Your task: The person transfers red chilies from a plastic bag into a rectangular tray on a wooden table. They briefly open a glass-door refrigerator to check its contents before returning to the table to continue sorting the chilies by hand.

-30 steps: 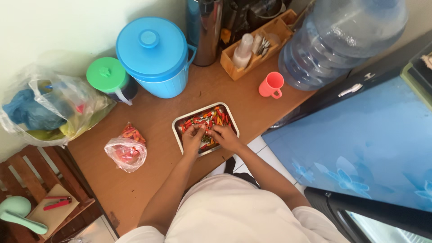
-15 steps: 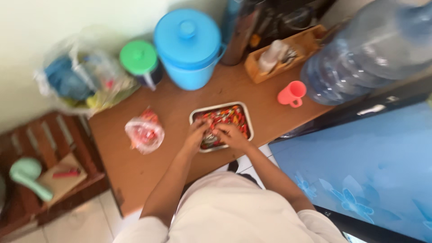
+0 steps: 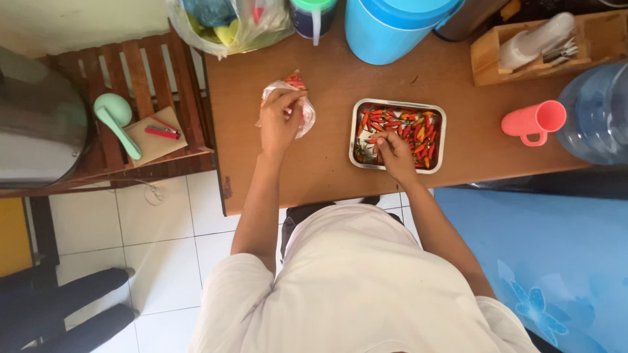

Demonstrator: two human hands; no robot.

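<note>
On the brown worktop [image 3: 327, 170], a metal tray [image 3: 398, 104] full of little red and orange chillies [image 3: 418, 131] sits in front of the person. The right hand [image 3: 392, 149] rests in the tray, its grip pinched on a chilli. The left hand [image 3: 280, 121] is off to the side, its fingers closed on a small clear plastic bag [image 3: 306, 116] with red bits inside. A pink cup [image 3: 535, 120] lies near the tray on the other side. A big blue bucket [image 3: 392, 29] stands behind the tray, and a wooden box [image 3: 497, 65] is beside it.
</note>
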